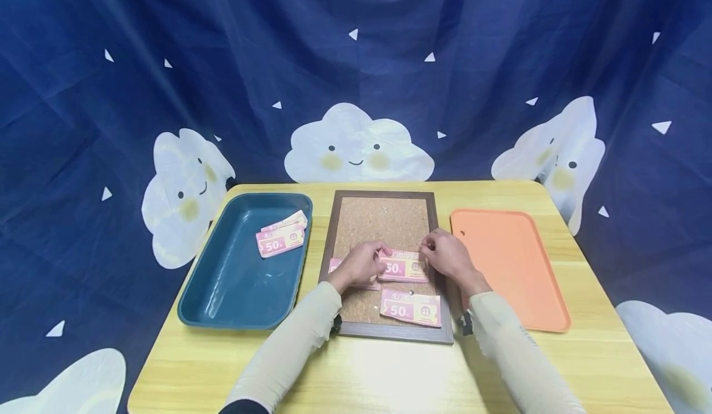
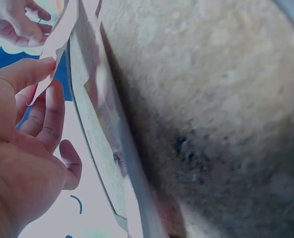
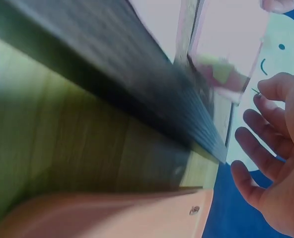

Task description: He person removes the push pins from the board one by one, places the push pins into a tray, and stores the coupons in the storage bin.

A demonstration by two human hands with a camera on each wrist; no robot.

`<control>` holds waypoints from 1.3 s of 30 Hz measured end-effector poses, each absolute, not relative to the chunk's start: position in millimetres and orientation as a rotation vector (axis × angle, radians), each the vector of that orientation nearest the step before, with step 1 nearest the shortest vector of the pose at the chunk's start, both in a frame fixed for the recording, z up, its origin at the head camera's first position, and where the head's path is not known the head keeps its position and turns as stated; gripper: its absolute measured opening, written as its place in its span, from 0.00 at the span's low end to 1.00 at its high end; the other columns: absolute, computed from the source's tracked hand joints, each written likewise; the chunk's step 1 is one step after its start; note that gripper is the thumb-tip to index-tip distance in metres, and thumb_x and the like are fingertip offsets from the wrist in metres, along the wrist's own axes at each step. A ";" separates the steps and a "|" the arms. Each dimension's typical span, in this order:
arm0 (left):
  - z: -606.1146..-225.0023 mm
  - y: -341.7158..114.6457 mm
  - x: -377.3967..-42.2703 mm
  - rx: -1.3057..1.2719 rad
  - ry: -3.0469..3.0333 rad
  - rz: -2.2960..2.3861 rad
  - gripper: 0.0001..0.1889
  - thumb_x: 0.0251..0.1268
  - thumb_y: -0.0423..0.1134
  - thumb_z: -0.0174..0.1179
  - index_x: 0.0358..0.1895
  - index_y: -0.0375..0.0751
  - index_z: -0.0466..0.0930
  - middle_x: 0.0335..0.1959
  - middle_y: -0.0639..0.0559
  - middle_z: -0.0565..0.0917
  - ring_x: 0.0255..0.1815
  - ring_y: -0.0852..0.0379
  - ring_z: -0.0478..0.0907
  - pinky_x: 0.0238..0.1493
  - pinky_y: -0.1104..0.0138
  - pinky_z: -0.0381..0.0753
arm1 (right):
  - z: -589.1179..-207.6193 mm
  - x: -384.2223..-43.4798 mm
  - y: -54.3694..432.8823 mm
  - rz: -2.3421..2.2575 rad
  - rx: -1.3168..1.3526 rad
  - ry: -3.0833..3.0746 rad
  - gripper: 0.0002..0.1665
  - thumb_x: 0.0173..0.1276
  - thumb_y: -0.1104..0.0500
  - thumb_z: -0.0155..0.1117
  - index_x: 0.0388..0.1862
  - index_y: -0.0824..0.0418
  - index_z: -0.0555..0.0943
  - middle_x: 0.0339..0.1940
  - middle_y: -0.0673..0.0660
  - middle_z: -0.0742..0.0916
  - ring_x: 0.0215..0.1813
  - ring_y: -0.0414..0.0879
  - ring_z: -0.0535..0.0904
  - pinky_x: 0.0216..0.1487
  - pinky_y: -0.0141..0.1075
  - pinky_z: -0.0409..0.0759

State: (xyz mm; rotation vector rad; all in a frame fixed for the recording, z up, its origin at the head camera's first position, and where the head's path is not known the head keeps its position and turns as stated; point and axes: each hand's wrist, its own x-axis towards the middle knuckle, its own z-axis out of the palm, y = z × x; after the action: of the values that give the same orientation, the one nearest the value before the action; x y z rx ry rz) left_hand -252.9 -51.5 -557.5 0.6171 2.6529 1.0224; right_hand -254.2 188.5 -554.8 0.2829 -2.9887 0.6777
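Note:
My left hand (image 1: 363, 262) pinches the left end of a pink-and-white "50" coupon (image 1: 408, 270) over the lower part of a cork board (image 1: 361, 222). In the left wrist view, its thumb and fingers hold the coupon's edge (image 2: 62, 39). At the coupon's upper right corner is my right hand (image 1: 447, 253), with a thin pushpin (image 3: 257, 92) pinched between thumb and forefinger. Below, another coupon (image 1: 408, 309) lies on the board with a round pin head (image 1: 411, 292) at its top edge. A further coupon (image 1: 367, 283) is partly hidden behind my left hand.
A dark teal tray (image 1: 191, 303) on the left holds several more coupons (image 1: 280, 241). To the right lies an orange tray (image 1: 512, 259) with a small pin (image 1: 463, 233) near its upper left corner. The board has a raised dark wooden frame (image 1: 395, 333).

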 end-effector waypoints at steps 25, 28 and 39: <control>-532.6 -82.4 -262.1 0.499 2.801 1.189 0.13 0.57 0.33 0.57 0.45 0.47 0.79 0.24 0.54 0.74 0.23 0.60 0.68 0.25 0.69 0.67 | -554.2 -257.5 223.8 0.671 0.222 -2.957 0.13 0.62 0.51 0.59 0.38 0.57 0.85 0.49 0.58 0.85 0.51 0.59 0.81 0.51 0.53 0.76; -529.5 -86.7 -263.2 0.470 2.818 1.201 0.13 0.56 0.33 0.57 0.45 0.47 0.80 0.25 0.55 0.74 0.25 0.60 0.68 0.27 0.69 0.67 | -553.7 -257.3 225.3 0.680 0.216 -2.957 0.13 0.63 0.51 0.60 0.39 0.56 0.85 0.48 0.57 0.85 0.51 0.59 0.81 0.51 0.53 0.76; -521.9 -98.6 -266.3 0.397 2.833 1.232 0.11 0.57 0.34 0.56 0.44 0.48 0.79 0.26 0.53 0.74 0.26 0.58 0.70 0.30 0.68 0.68 | -556.2 -257.4 236.8 0.638 0.196 -2.929 0.10 0.61 0.52 0.60 0.35 0.55 0.85 0.43 0.57 0.86 0.40 0.53 0.80 0.42 0.49 0.76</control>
State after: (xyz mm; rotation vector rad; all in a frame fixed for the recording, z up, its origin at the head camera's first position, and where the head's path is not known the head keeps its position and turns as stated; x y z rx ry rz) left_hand -266.3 -98.6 -521.9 0.3966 2.8328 1.2317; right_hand -257.4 236.8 -556.2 0.1962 -2.9288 0.6376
